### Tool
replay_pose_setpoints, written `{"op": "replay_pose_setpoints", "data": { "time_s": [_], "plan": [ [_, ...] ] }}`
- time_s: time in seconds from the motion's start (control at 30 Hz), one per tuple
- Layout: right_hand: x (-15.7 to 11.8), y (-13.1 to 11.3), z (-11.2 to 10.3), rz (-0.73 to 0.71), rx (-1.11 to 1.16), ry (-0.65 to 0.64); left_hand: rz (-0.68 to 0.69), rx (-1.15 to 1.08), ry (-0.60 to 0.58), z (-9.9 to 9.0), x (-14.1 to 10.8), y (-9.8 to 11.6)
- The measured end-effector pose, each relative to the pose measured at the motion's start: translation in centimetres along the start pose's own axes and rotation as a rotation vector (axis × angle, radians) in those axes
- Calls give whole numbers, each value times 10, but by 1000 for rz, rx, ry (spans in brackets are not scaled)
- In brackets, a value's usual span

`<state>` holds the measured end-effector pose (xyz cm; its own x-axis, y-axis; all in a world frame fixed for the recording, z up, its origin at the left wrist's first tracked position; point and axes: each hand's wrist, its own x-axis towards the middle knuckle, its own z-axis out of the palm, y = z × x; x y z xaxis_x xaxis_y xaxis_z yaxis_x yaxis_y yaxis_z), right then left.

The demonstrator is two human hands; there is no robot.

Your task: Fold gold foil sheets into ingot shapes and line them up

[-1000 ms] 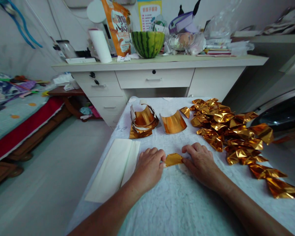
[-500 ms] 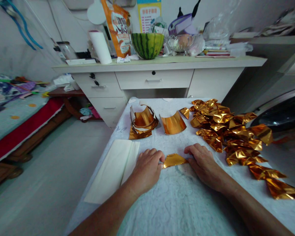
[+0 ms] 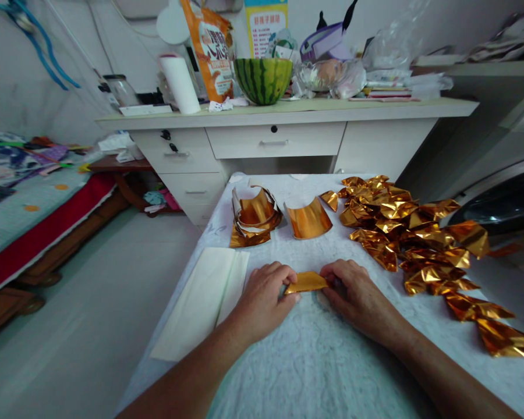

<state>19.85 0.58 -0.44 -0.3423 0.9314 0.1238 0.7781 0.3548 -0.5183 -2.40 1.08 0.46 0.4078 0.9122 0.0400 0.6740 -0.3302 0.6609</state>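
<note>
A small folded piece of gold foil paper [image 3: 306,282] lies between my hands over the cloth-covered table. My left hand [image 3: 268,297] pinches its left end between thumb and fingers. At the other end, my right hand [image 3: 349,291] grips the piece with curled fingers, so that edge is partly hidden. Beyond them sits a curved sheet of gold foil paper [image 3: 309,220]. To its left is a stack of curled gold sheets [image 3: 255,215] with white backing. Folded pale paper [image 3: 201,302] lies beside my left forearm.
A heap of folded gold foil pieces [image 3: 393,221] spreads along the table's right side. Behind the table stands a white desk [image 3: 240,139], bearing a watermelon half [image 3: 263,80], a paper roll [image 3: 180,84] and an orange snack bag [image 3: 212,52]. A bed [image 3: 39,215] is at left.
My right hand has come in toward the left, closing on the foil's right end. The foil piece now looks narrower and flatter. My left thumb has shifted along its near edge.
</note>
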Motion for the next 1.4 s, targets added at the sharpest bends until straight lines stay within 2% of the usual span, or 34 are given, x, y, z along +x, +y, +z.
{"op": "replay_pose_setpoints", "data": {
  "time_s": [0.37,0.77,0.97,1.17,1.4],
  "plan": [
    [-1,-2,-5,35,112,29,-16,-112,18,1,2,-2],
    [0,-4,-8,-14,256,108,27,-136,89,-3,1,3],
    [-1,1,-4,69,485,60,24,-247,108,0,0,2],
    [-1,6,-4,136,694,17,27,-354,73,-4,-1,6],
    [0,6,-8,152,896,3,51,-421,79,-7,0,9]
  ]
}}
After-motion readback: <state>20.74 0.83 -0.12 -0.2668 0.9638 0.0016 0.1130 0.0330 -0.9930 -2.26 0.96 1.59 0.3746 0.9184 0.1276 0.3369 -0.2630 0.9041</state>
